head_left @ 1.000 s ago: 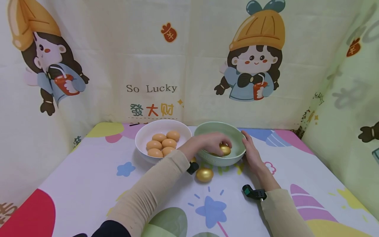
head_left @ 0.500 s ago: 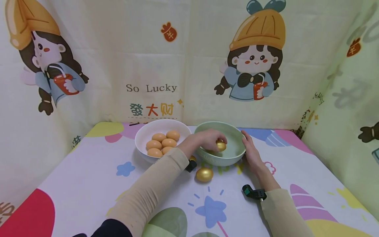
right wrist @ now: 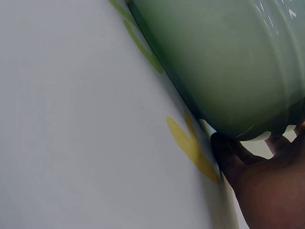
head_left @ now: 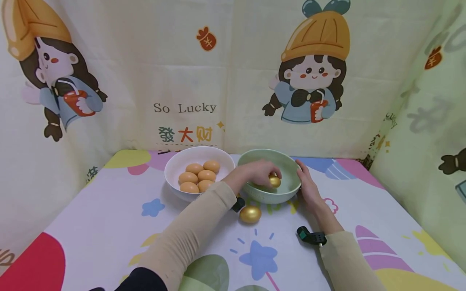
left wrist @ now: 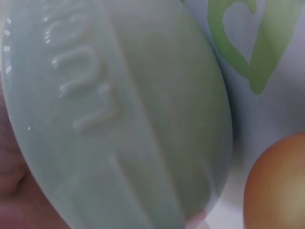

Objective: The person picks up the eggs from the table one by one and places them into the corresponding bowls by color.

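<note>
In the head view my left hand [head_left: 263,173] reaches over the rim into the pale green bowl [head_left: 271,197], its fingers holding a shiny golden egg [head_left: 274,181]. Whatever else lies inside under that hand is hidden. My right hand [head_left: 309,184] rests along the bowl's right outer side, fingers up near the rim. From the right wrist, its fingertips [right wrist: 224,143] show against the bowl's outer wall [right wrist: 224,62]. Another golden egg [head_left: 250,214] lies on the table in front of the bowl. Raised lettering on the bowl wall [left wrist: 157,95] fills most of the left wrist view.
A white bowl [head_left: 171,184] with several brown eggs [head_left: 194,169] stands just left of the green one. An orange-gold egg [left wrist: 281,186] sits at the lower right of the left wrist view. Behind the patterned tablecloth [head_left: 109,218] hangs a printed curtain [head_left: 247,81].
My left hand and the golden egg shift slightly left and up inside the green bowl, then back a little to the right. My right hand stays at the bowl's side.
</note>
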`<move>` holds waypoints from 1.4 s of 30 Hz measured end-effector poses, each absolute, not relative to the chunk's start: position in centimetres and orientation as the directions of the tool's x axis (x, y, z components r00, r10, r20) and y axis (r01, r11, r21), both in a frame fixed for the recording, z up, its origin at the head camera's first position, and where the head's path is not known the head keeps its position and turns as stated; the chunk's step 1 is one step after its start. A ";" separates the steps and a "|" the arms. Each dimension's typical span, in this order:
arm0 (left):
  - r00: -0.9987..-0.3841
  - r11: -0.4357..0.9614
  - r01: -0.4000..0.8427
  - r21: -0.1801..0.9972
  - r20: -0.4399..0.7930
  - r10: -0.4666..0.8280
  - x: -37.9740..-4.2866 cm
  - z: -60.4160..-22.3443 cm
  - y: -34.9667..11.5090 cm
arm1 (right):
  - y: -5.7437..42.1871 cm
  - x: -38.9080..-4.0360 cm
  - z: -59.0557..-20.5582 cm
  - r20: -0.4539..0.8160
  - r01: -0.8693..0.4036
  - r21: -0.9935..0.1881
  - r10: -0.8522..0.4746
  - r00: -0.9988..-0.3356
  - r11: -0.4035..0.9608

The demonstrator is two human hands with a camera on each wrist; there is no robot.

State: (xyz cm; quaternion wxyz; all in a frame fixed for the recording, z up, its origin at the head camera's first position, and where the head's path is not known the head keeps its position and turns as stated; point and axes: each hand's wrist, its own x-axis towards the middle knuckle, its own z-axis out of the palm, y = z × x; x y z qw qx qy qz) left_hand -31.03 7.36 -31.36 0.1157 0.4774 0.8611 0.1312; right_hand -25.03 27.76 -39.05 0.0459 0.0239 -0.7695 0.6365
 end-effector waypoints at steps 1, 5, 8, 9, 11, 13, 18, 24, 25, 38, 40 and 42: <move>-0.518 0.511 0.792 0.335 -0.075 0.852 -31.0 -31.4 7.4 | 27.7 -25.1 -39.1 0.101 -0.095 -0.978 0.024 -0.995 0.188; -0.513 0.508 0.800 0.321 -0.075 0.855 -31.0 -31.6 7.5 | 27.7 -25.1 -39.1 0.104 -0.099 -0.980 0.021 -0.994 0.173; -0.507 0.504 0.807 0.308 -0.077 0.859 -31.2 -31.7 7.5 | 27.7 -25.1 -39.0 0.106 -0.101 -0.980 0.021 -0.994 0.169; -0.503 0.500 0.809 0.310 -0.077 0.861 -31.2 -31.8 7.5 | 27.7 -25.1 -39.0 0.107 -0.102 -0.980 0.021 -0.994 0.168; -0.492 0.491 0.811 0.319 -0.081 0.867 -31.4 -31.9 7.5 | 27.6 -25.1 -39.0 0.109 -0.104 -0.980 0.022 -0.994 0.170; -0.481 0.481 0.811 0.332 -0.089 0.872 -31.5 -32.0 7.5 | 27.6 -25.1 -39.0 0.107 -0.103 -0.981 0.017 -0.994 0.165; -0.496 0.502 0.781 0.372 -0.121 0.860 -31.7 -32.4 7.1 | 27.6 -25.1 -39.1 0.095 -0.093 -0.983 0.009 -0.995 0.158; -0.528 0.530 0.746 0.404 -0.126 0.840 -32.2 -32.4 6.6 | 27.6 -25.1 -39.1 0.101 -0.099 -0.986 0.011 -0.995 0.135; -0.530 0.532 0.747 0.400 -0.126 0.839 -32.3 -32.4 6.6 | 27.6 -25.1 -39.1 0.102 -0.099 -0.986 0.011 -0.995 0.132; -0.539 0.545 0.728 0.416 -0.143 0.830 -32.5 -32.2 6.6 | 27.6 -25.0 -39.0 0.096 -0.093 -0.988 0.014 -0.995 0.125; -0.543 0.546 0.723 0.422 -0.142 0.828 -32.5 -32.2 6.6 | 27.6 -25.0 -39.1 0.093 -0.091 -0.988 0.014 -0.996 0.121; -0.543 0.547 0.719 0.428 -0.145 0.827 -32.6 -32.3 6.5 | 27.6 -25.0 -39.1 0.091 -0.089 -0.989 0.014 -0.996 0.120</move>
